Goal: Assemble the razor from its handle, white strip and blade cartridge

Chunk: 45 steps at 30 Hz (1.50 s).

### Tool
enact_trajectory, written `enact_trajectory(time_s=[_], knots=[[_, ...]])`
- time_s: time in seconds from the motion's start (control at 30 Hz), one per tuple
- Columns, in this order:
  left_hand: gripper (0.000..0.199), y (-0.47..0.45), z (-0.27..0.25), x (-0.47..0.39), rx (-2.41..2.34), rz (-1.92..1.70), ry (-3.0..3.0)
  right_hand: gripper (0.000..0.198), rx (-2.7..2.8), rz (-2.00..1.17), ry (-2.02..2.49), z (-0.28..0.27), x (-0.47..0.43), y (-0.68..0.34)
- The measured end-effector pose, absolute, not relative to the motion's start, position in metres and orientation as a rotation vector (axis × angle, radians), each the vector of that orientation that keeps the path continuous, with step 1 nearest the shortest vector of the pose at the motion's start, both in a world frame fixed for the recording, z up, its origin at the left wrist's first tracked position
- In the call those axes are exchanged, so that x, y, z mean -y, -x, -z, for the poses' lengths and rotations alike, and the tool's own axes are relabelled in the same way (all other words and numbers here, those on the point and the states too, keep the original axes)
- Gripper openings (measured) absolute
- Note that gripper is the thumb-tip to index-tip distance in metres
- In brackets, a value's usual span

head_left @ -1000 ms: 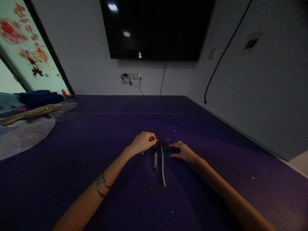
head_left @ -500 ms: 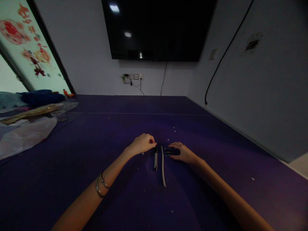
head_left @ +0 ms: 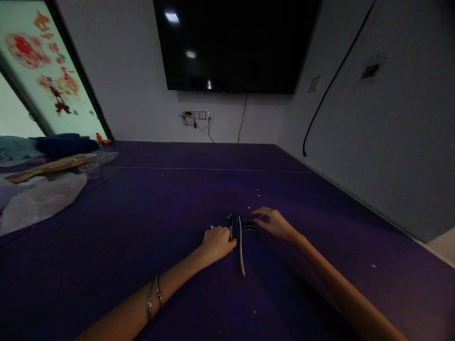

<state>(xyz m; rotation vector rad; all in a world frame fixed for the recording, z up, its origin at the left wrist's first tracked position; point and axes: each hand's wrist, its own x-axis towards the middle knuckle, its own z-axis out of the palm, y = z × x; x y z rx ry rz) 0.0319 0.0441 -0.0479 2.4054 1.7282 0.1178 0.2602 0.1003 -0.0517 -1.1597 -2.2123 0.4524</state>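
My left hand is closed over a slim, dark-and-light object whose kind I cannot make out; most of it is hidden behind the fingers. Just beyond it lies a small greenish piece. A thin, pale, cord-like strip lies lengthwise to the right of that hand, slightly curved. My right hand hovers with thumb and fingers apart beside small black pieces, which are too dark to name. Nothing shows between its fingers.
Plastic bags and blue cloth lie at the left on the purple surface. Small white bits are scattered about. A television hangs on the far wall, and a black cable runs down the right wall.
My left hand has moved nearer to me, from the top of the slim object down over its body. My right hand's fingers have come away from the black piece.
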Motion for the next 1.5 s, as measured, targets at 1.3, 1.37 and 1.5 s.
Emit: enact_trajectory(time_s=[1.3, 1.37, 1.5], knots=[[0.034, -0.06, 0.044, -0.034, -1.689, -0.058, -2.491, 0.012, 1.426, -0.273, 2.014, 0.054, -0.067, -0.414], [0.033, -0.061, 0.045, -0.035, -1.696, -0.061, -2.486, 0.009, 1.465, -0.258, 2.03, 0.058, -0.069, -0.416], [0.032, -0.058, 0.047, -0.037, -1.715, -0.093, -2.495, 0.009, 1.518, -0.237, 2.061, 0.066, -0.072, -0.415]])
